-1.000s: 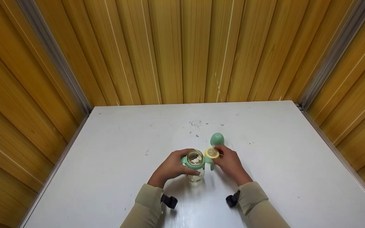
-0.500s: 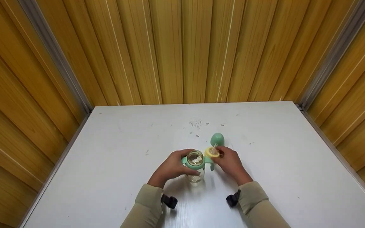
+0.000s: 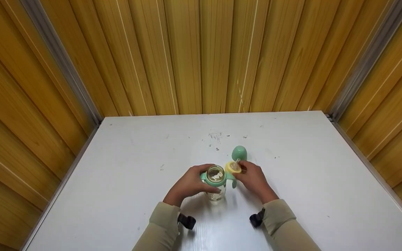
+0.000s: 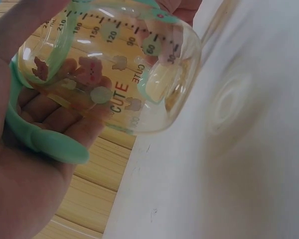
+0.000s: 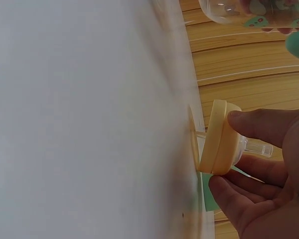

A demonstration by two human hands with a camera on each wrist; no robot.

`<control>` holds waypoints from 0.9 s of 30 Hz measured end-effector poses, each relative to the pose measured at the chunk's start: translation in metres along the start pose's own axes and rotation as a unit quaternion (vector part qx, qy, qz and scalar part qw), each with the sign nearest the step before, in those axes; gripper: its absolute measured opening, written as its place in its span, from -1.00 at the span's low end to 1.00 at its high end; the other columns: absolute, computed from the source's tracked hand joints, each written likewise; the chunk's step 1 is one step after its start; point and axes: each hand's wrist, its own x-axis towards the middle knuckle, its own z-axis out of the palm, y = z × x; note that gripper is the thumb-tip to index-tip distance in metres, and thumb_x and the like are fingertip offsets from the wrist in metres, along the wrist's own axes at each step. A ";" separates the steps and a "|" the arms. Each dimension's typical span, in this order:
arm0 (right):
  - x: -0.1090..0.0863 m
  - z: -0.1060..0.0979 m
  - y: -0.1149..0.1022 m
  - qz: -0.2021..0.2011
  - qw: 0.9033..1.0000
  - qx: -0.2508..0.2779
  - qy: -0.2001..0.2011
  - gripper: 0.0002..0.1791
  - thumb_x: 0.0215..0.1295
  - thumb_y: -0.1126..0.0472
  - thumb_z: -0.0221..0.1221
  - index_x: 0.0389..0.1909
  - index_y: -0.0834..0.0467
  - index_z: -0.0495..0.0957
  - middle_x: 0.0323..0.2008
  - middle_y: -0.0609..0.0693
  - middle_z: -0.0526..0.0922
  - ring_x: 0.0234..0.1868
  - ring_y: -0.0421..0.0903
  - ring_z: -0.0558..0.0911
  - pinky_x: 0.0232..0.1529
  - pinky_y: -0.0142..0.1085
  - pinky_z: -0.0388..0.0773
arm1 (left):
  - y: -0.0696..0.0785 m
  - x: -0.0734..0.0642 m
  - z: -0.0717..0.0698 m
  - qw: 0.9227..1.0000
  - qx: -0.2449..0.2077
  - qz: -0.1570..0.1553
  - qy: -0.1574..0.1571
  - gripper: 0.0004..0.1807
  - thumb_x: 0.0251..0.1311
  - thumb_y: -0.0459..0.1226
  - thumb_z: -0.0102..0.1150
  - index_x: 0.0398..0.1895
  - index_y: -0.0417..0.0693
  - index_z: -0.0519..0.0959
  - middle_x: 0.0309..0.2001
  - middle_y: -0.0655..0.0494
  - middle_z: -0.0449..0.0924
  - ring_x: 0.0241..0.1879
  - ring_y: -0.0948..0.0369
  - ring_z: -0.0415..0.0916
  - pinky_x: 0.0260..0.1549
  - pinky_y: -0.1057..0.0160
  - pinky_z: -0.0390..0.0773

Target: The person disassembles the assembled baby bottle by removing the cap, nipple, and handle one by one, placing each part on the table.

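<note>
A clear amber-tinted baby bottle point(image 3: 216, 195) with a green handle ring is uncapped, its mouth facing up. My left hand point(image 3: 188, 182) grips it around the ring and upper body. In the left wrist view, the bottle's base hangs a little above the table, and a curved green handle point(image 4: 60, 145) lies against the palm. My right hand point(image 3: 253, 177) pinches a yellow bottle collar point(image 5: 220, 137) by its rim, between thumb and fingers. A clear nipple or spout point(image 5: 259, 148) points from it toward the palm. This collar is just right of the bottle mouth, above the table.
A green domed bottle cap point(image 3: 239, 152) stands on the white table point(image 3: 134, 157) just beyond my right hand. Yellow wood-patterned panels point(image 3: 215, 55) rise behind the table and along both sides. Dark scuff marks dot the tabletop.
The yellow collar has tilted slightly in my right hand, so its nipple or spout leans further right. My left hand and the bottle have stayed almost still.
</note>
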 end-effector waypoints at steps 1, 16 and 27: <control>0.000 0.000 0.000 0.000 1.000 -0.001 0.000 -0.45 0.17 0.21 0.28 0.19 0.28 0.46 0.15 0.20 0.58 0.14 0.11 0.59 0.18 -0.04 0.48 | 0.000 0.000 0.000 1.000 0.000 -0.001 0.000 -0.21 -0.31 -0.05 0.62 0.16 0.23 0.54 0.08 0.16 0.62 0.08 0.09 0.54 0.10 0.08 0.49; -0.001 -0.001 -0.002 0.024 1.000 -0.014 -0.009 -0.39 0.18 0.16 0.28 0.26 0.23 0.42 0.22 0.23 0.51 0.20 0.16 0.53 0.19 0.00 0.46 | 0.004 -0.003 -0.001 1.000 -0.001 0.003 -0.006 -0.23 -0.25 -0.07 0.60 0.17 0.16 0.54 0.08 0.13 0.62 0.07 0.11 0.54 0.09 0.09 0.49; -0.005 -0.006 -0.009 0.013 1.000 -0.025 -0.010 -0.38 0.20 0.18 0.28 0.29 0.23 0.39 0.27 0.26 0.45 0.24 0.22 0.51 0.19 0.00 0.48 | 0.005 -0.003 0.000 1.000 0.000 0.004 -0.004 -0.24 -0.27 -0.09 0.61 0.16 0.18 0.55 0.07 0.17 0.63 0.08 0.09 0.54 0.11 0.08 0.47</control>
